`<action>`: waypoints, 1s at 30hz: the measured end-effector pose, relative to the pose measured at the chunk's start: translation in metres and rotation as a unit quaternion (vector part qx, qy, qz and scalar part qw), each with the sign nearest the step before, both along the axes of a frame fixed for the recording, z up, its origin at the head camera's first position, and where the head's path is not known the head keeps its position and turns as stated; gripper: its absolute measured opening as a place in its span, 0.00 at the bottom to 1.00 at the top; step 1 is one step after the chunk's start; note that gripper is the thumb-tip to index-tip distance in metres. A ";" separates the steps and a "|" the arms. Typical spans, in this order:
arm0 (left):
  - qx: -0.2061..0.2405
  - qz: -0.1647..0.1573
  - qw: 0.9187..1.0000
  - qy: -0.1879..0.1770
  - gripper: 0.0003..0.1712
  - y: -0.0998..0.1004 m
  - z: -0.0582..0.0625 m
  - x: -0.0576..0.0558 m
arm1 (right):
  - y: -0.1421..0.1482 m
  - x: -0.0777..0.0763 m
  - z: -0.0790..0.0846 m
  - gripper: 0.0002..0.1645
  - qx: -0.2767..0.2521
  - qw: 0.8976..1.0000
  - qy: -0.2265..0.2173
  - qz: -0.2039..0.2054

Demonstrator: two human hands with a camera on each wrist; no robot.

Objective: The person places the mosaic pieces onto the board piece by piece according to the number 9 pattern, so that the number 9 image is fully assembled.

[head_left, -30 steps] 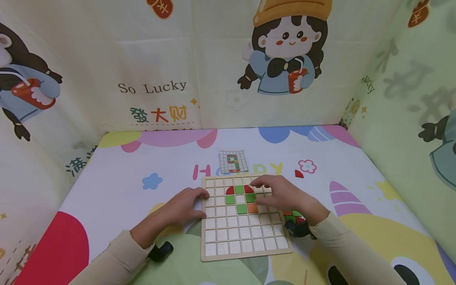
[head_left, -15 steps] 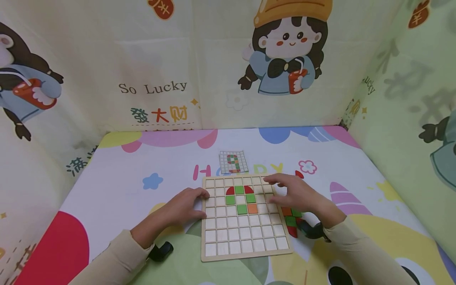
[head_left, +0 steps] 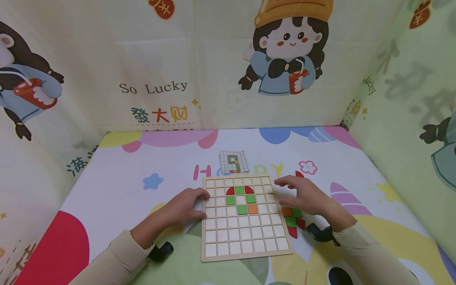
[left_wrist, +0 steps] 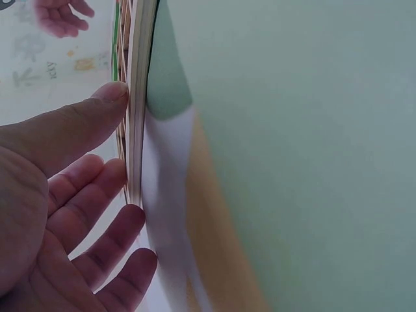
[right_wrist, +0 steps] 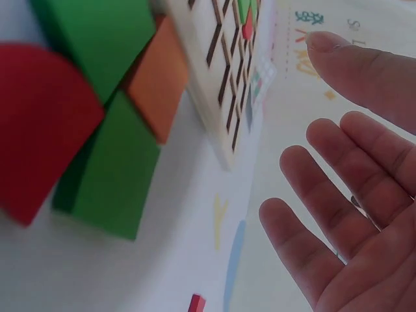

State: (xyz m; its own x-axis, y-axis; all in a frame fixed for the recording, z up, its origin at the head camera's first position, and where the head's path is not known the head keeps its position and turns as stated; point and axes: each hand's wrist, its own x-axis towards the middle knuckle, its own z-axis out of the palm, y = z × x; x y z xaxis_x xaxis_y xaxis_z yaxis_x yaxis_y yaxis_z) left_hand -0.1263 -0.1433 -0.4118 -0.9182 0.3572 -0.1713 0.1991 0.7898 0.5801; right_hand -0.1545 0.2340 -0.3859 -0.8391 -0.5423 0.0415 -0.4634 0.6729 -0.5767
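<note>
A square wooden grid board (head_left: pixel 228 236) lies on the table. In its upper middle cells sit two rounded red pieces (head_left: pixel 249 190), several green squares (head_left: pixel 242 209) and one orange square (head_left: pixel 252 208). My left hand (head_left: pixel 185 205) touches the board's left edge with thumb and fingertips, fingers relaxed, as the left wrist view shows up close. My right hand (head_left: pixel 306 198) hovers by the board's right edge with its fingers spread; in the right wrist view nothing is between them. Below it lie loose pieces: green blocks (right_wrist: pixel 117 172), an orange block (right_wrist: pixel 159 81) and red rounded ones (right_wrist: pixel 42 123).
Behind the board lies a small gridded pattern card (head_left: pixel 233 162) with a coloured figure. A loose red piece (head_left: pixel 299 174) is partly hidden beyond my right hand. A printed cloth (head_left: pixel 117 170) covers the table, and printed curtains (head_left: pixel 213 51) stand around it.
My right hand has drawn away to the right, from over the coloured squares to beyond the board's right edge, uncovering more loose pieces. My left hand has stayed put.
</note>
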 end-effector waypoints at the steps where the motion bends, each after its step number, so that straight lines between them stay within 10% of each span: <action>1: 0.000 -0.001 1.000 0.001 0.26 0.000 0.000 0.000 | 0.001 0.000 0.000 0.32 -0.001 1.000 -0.002 -0.001; 30: 0.006 0.002 1.000 0.000 0.27 0.001 0.003 0.002 | 0.019 0.009 -0.015 0.33 0.056 0.996 -0.036 -0.055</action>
State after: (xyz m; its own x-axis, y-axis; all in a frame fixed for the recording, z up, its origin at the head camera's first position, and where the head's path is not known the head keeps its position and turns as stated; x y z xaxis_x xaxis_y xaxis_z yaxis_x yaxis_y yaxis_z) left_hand -0.1246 -0.1423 -0.4090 -0.9195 0.3559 -0.1669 0.1965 0.7839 0.5890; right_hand -0.1452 0.2531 -0.4011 -0.8921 -0.4453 -0.0766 -0.3435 0.7786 -0.5252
